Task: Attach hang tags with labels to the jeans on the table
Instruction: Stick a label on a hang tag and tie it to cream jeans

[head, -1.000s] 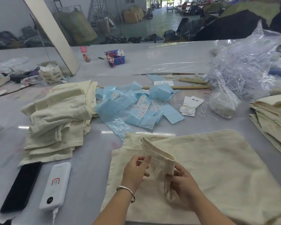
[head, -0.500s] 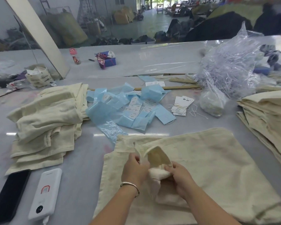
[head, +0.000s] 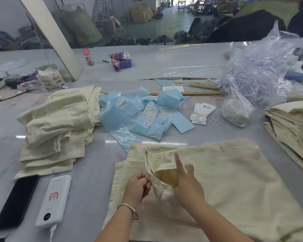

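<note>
Item: cream-coloured folded cotton jeans point(head: 226, 180), lying flat on the pale grey glossy table point(head: 87, 186), nearest the viewer; all places below are given from this garment.

Waistband: turned up and open at the garment's near-left corner, pale lining showing.

Left hand point(head: 138, 186): at the waistband's left edge, fingers curled together at the cloth; whether they pinch the fabric or something small cannot be told.

Right hand point(head: 186, 184): resting on the opened waistband, index finger raised, the others loosely spread; motion-blurred.

Small stack of white card hang tags with strings point(head: 201, 113): beyond the garment, well apart, untouched.

Scatter of light blue plastic sleeves with white printed labels point(head: 143, 114): beyond the garment, to its far left.

Heap of cream jeans point(head: 59, 126): to the left.

Step in hand, as judged: readying the waistband; no tag visible on it.

Next move calls for: reaching for a tag and threading its string through the waistband.
</note>
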The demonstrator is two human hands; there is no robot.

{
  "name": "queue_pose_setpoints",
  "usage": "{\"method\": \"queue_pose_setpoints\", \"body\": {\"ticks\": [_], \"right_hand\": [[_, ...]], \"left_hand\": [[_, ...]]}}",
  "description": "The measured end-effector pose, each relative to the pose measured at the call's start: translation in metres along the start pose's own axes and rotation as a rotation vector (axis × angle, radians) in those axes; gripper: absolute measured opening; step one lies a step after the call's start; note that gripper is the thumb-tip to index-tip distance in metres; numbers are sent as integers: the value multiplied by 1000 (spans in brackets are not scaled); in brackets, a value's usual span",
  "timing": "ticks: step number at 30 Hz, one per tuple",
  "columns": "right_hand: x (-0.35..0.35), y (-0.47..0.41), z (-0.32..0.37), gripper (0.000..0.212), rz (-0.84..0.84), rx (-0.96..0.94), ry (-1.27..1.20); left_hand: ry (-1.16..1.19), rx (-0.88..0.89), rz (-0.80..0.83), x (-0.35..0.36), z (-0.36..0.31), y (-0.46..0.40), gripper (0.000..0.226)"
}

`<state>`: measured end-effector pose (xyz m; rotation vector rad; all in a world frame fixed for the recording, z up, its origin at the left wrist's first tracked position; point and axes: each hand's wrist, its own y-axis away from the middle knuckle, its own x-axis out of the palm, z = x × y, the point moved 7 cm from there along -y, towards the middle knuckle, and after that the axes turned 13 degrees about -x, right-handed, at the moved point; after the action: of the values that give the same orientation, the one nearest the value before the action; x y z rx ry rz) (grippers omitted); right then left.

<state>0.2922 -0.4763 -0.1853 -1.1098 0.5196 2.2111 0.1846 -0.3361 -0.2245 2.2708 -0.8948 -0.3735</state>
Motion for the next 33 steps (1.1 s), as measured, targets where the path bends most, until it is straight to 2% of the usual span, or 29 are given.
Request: {"method": "queue_pose_setpoints", "body": {"ticks": [2,3,5,7,9,10,11,13,15,18,20,24,29,33], "right_hand": [[-6,-14,22,107,38,-228,321],[-6,-20,32,97,84,-338,399],[2,-27,44,60,215,-465,473],[10,-31,44,35,276,-481,493],[7,-31,42,20,189,-460,468],[1,-29,41,12,80,-455,432],[-6,-26,39,8,-31,-451,387],[-11,-18,24,16,-151,-420,309],[-5,-11,17,18,-156,-428,270],[1,-1,19,28,-197,-494,314],[2,5,18,35,-253,-511,297],[11,11,12,32,-287,-535,250],[15,14,4,25,-345,-531,189],[14,17,3,32,-394,-518,200]], "left_hand": [[-27,21,-10,3,-8,4,27],[-23,4,-17,6,-11,5,21],[-49,-18,-47,8,-15,3,22],[-221,41,-156,2,-21,0,26],[-363,83,-249,-6,-23,0,11],[-363,80,-252,-11,-20,-1,5],[-297,64,-217,-14,-16,-4,7],[-87,12,-86,-18,-4,-8,17],[67,-3,28,-18,4,-7,23],[118,7,99,-16,6,-7,27],[113,38,111,-15,3,-8,36],[-18,201,92,-19,-11,-10,65],[-234,271,-31,-24,-27,-12,42],[-282,255,24,-22,-29,-19,45]]}}
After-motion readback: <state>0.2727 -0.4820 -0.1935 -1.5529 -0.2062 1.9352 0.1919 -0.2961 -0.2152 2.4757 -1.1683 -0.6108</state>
